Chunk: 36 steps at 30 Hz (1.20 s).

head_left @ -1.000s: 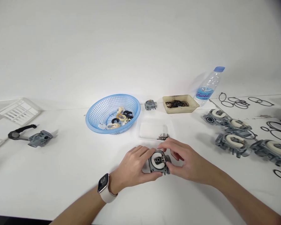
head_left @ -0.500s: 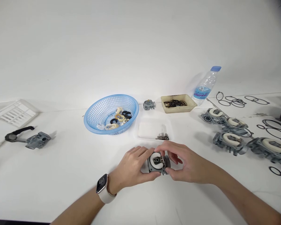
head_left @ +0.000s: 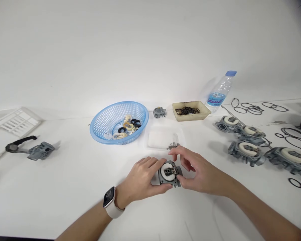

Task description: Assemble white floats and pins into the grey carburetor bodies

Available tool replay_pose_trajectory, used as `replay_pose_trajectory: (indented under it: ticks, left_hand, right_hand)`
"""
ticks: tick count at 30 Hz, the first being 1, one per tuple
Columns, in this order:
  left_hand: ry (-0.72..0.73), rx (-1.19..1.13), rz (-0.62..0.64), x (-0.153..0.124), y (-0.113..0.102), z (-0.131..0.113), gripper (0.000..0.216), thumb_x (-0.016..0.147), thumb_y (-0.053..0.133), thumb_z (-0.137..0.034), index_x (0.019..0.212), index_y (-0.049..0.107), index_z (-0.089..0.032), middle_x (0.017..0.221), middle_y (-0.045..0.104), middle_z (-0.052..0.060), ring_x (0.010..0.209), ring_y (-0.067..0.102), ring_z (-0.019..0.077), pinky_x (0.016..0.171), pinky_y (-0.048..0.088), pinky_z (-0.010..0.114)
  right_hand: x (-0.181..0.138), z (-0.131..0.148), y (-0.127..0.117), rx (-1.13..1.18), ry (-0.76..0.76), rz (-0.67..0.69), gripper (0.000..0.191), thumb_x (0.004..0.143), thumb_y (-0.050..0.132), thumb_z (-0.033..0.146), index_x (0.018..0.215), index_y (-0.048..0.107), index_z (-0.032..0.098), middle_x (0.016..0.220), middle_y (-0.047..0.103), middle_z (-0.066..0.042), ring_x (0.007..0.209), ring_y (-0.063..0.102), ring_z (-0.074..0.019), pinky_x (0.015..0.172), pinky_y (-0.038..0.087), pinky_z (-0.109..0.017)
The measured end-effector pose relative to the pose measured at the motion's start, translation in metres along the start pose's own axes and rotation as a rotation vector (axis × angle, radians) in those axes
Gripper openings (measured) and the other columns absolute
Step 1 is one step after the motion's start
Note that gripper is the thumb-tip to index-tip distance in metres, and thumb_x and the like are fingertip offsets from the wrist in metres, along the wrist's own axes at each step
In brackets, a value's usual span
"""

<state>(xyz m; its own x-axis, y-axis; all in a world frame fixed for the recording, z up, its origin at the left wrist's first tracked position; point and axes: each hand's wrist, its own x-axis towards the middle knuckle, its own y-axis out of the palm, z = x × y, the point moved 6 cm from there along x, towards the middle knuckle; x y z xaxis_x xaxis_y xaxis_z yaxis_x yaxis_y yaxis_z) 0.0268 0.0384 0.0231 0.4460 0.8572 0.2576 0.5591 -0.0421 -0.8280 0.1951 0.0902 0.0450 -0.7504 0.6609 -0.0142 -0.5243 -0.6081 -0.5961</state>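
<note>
A grey metal carburetor body (head_left: 176, 183) lies on the table in front of me, a white C-shaped float (head_left: 165, 173) seated on its upper face. My left hand (head_left: 142, 179) grips it from the left, thumb along the near edge and fingers at the far edge. At its right side, my right thumb rests by the float's hinge end. The index finger of my right hand (head_left: 199, 170) is lifted apart from the thumb, close to small metal pins (head_left: 173, 145) in a shallow clear tray (head_left: 160, 139). Its other fingers curl loosely and nothing shows between them.
A blue basket (head_left: 97, 134) holds white and black floats. Behind stand another carburetor (head_left: 160, 112), a beige tray (head_left: 190, 117) of black rings and a water bottle (head_left: 219, 93). Several carburetors (head_left: 245, 152) with floats and loose rings (head_left: 295, 182) lie right; a handled carburetor (head_left: 41, 150) lies left.
My right index finger has lifted off the carburetor's far edge and moved up toward the pins, opening the hand. My left hand keeps its hold on the carburetor.
</note>
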Motion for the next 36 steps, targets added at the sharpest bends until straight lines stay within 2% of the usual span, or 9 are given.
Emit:
replay_pose_trajectory:
  ticks: [4,11,17,21,25,29,33,36]
  left_hand:
    - [0.009,0.005,0.002,-0.0008,0.0009,0.0003,0.064,0.091,0.069,-0.053,0.143,0.046,-0.023,0.103,0.067,0.007,0.09,0.063,0.0267,0.08,0.052,0.041]
    - [0.004,-0.011,0.001,-0.0007,0.0011,-0.0003,0.063,0.091,0.069,-0.052,0.142,0.047,-0.024,0.107,0.067,0.007,0.092,0.064,0.0264,0.083,0.052,0.042]
    - [0.023,-0.002,-0.013,-0.0006,0.0001,-0.0014,0.063,0.092,0.068,-0.053,0.142,0.047,-0.022,0.101,0.067,0.007,0.089,0.063,0.0267,0.078,0.052,0.041]
    - [0.02,-0.005,-0.006,-0.0006,0.0,-0.001,0.063,0.092,0.068,-0.053,0.143,0.047,-0.022,0.102,0.067,0.006,0.09,0.064,0.0264,0.08,0.052,0.041]
    - [0.019,-0.003,-0.011,-0.0005,-0.0002,-0.0004,0.065,0.091,0.069,-0.053,0.144,0.046,-0.021,0.102,0.067,0.007,0.089,0.064,0.0263,0.08,0.052,0.041]
    - [0.009,-0.006,0.0,-0.0004,0.0003,0.0,0.065,0.091,0.069,-0.052,0.144,0.046,-0.022,0.103,0.067,0.006,0.089,0.063,0.026,0.08,0.052,0.041]
    - [0.014,-0.005,-0.003,-0.0008,0.0,-0.0003,0.065,0.091,0.07,-0.052,0.144,0.046,-0.022,0.101,0.067,0.006,0.089,0.064,0.0262,0.08,0.052,0.041]
    - [0.011,-0.006,-0.003,-0.0007,0.0001,0.0,0.064,0.091,0.07,-0.052,0.142,0.047,-0.022,0.103,0.067,0.006,0.091,0.064,0.0266,0.081,0.053,0.042]
  right_hand:
    - [-0.0001,0.0006,0.0036,0.08,-0.021,0.113,0.063,0.076,0.063,0.012,0.131,0.046,0.036,0.106,0.056,0.003,0.075,0.048,-0.0124,0.066,0.045,-0.024]
    - [0.0019,0.0041,0.0026,-0.091,-0.06,-0.016,0.05,0.084,0.059,0.014,0.127,0.048,0.037,0.117,0.053,0.003,0.068,0.042,-0.0106,0.063,0.042,-0.025]
    - [0.0,0.006,0.0064,-0.01,-0.081,0.077,0.058,0.079,0.06,0.009,0.128,0.048,0.036,0.106,0.056,0.003,0.073,0.047,-0.012,0.065,0.044,-0.023]
    - [0.0008,0.004,0.0024,-0.052,-0.077,0.001,0.05,0.083,0.059,0.011,0.126,0.051,0.036,0.111,0.056,0.003,0.069,0.043,-0.0109,0.064,0.042,-0.024]
    - [0.0004,0.0023,0.0047,-0.016,-0.074,0.05,0.055,0.08,0.06,0.01,0.127,0.051,0.036,0.103,0.057,0.004,0.071,0.045,-0.0119,0.064,0.043,-0.023]
    - [0.0009,0.0034,-0.0003,-0.035,-0.074,-0.008,0.053,0.081,0.06,0.01,0.126,0.052,0.035,0.108,0.057,0.003,0.07,0.043,-0.0113,0.064,0.042,-0.024]
    - [0.002,0.0071,0.0035,-0.034,-0.112,0.045,0.054,0.078,0.06,0.008,0.125,0.053,0.034,0.102,0.057,0.003,0.072,0.046,-0.0119,0.064,0.043,-0.023]
    - [0.0018,0.0072,0.0033,-0.043,-0.115,0.018,0.05,0.08,0.058,0.008,0.123,0.055,0.033,0.104,0.057,0.002,0.07,0.045,-0.0112,0.063,0.042,-0.023]
